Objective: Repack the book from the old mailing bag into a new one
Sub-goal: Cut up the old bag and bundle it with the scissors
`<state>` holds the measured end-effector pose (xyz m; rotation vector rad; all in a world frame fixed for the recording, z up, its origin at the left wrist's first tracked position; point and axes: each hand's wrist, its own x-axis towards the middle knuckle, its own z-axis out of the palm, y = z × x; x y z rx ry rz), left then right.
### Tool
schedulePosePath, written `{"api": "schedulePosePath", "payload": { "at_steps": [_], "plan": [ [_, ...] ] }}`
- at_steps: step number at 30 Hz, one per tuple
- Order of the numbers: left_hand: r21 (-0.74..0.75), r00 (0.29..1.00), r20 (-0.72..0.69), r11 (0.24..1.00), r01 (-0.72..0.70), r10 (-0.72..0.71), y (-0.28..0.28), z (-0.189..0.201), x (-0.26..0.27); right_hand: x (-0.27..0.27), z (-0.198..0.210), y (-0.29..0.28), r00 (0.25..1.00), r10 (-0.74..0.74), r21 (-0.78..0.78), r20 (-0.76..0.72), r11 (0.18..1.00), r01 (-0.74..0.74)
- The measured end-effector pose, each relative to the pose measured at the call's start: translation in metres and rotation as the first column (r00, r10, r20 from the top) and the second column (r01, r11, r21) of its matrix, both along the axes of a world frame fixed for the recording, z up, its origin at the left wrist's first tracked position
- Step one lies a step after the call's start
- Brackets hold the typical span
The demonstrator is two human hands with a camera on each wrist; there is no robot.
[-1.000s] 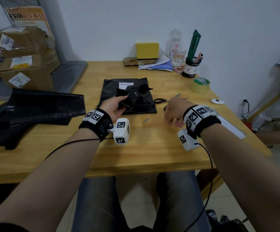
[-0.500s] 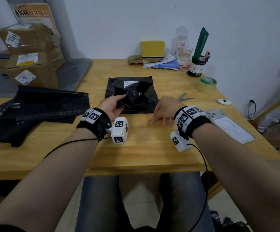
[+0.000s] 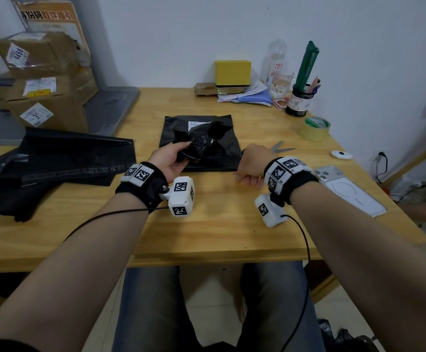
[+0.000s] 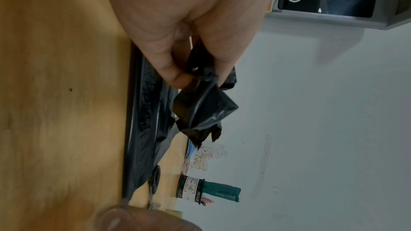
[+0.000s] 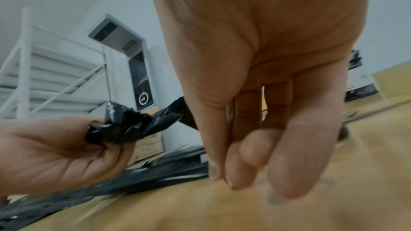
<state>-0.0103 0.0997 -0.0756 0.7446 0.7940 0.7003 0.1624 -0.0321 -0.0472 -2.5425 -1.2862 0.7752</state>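
A flat black mailing bag [image 3: 222,158] with a white label lies in the middle of the wooden table [image 3: 222,224]. My left hand [image 3: 171,160] is raised just above its near left part and grips a crumpled scrap of black plastic [image 3: 203,143]; the left wrist view shows the scrap [image 4: 200,111] pinched between thumb and fingers. My right hand [image 3: 247,174] rests on the table at the bag's near right corner. Its fingertips [image 5: 233,180] are pinched together against the wood on a thin grey strip, which is barely visible. No book is in sight.
A heap of black bags [image 3: 54,158] lies at the left, with cardboard boxes [image 3: 44,80] behind. Scissors [image 3: 280,148], a tape roll [image 3: 314,128], a phone [image 3: 349,191] and a small white disc [image 3: 341,154] sit to the right. A yellow box [image 3: 232,72] and pen holder [image 3: 299,102] stand at the back.
My right hand moved left from beside the scissors to the thin strip on the table and closed over it. My left hand kept hold of the black scrap.
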Motion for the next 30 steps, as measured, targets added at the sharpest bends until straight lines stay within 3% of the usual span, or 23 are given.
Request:
{"api": "schedulePosePath", "payload": {
  "at_steps": [3, 7, 14, 22, 26, 30],
  "plan": [
    [-0.006, 1.0, 0.004, 1.0, -0.002, 0.002, -0.003, 0.0, 0.005, 0.017, 0.008, -0.016, 0.991, -0.067, 0.044, 0.115, 0.997, 0.063],
    [-0.005, 1.0, 0.015, 1.0, 0.014, -0.014, -0.011, 0.003, 0.013, 0.023, 0.011, -0.027, 0.96, -0.035, -0.009, 0.278, 0.999, 0.039],
    [0.022, 0.999, 0.026, 0.999, 0.029, -0.029, -0.017, 0.008, 0.016, 0.018, 0.001, -0.021, 0.925, 0.1, -0.111, 0.368, 0.992, -0.063],
    [0.01, 1.0, 0.025, 1.0, 0.001, -0.001, -0.012, 0.006, 0.011, 0.009, -0.002, -0.016, 0.879, 0.198, -0.113, 0.434, 0.98, -0.165],
    [0.0, 1.0, 0.022, 1.0, 0.005, -0.005, -0.011, 0.002, 0.006, 0.011, -0.007, -0.02, 0.941, 0.113, -0.049, 0.32, 0.993, -0.103],
    [0.002, 1.0, 0.017, 1.0, -0.002, 0.001, -0.007, -0.001, -0.001, 0.02, -0.005, -0.026, 0.999, -0.047, 0.093, -0.014, 0.995, 0.048]
  ]
}}
